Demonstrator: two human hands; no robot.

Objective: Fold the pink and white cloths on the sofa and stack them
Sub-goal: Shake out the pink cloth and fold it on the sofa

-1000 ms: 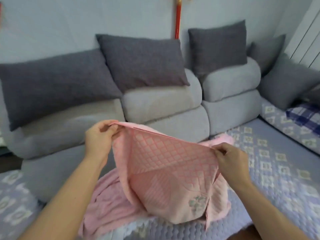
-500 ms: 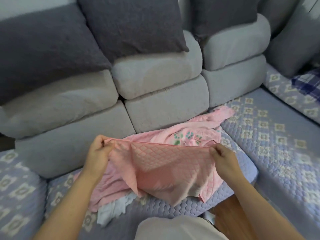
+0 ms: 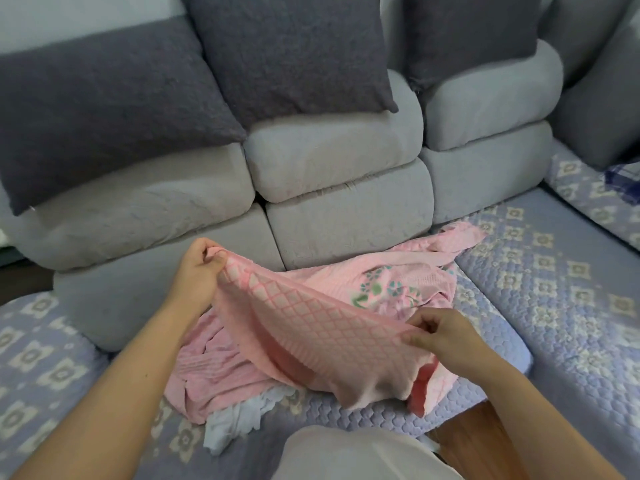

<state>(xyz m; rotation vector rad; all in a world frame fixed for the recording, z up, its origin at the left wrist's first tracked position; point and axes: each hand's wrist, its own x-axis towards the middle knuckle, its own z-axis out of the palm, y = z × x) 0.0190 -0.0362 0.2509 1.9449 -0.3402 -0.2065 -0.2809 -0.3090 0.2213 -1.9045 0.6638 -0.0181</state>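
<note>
Left hand (image 3: 199, 268) and right hand (image 3: 441, 332) each pinch a corner of the pink diamond-quilted cloth (image 3: 311, 327), mid-fold; next, bring both corners together.

Grey sofa back cushions (image 3: 332, 161) under dark pillows (image 3: 294, 53); wooden floor (image 3: 464, 434), perhaps a pale wall (image 3: 86, 15) behind

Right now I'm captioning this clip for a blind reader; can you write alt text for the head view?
Two hands stretch a pink quilted cloth above a sofa seat: the left hand grips one corner, the right hand pinches the other. Under it lie a crumpled pink cloth and a white cloth, before grey sofa cushions.
</note>
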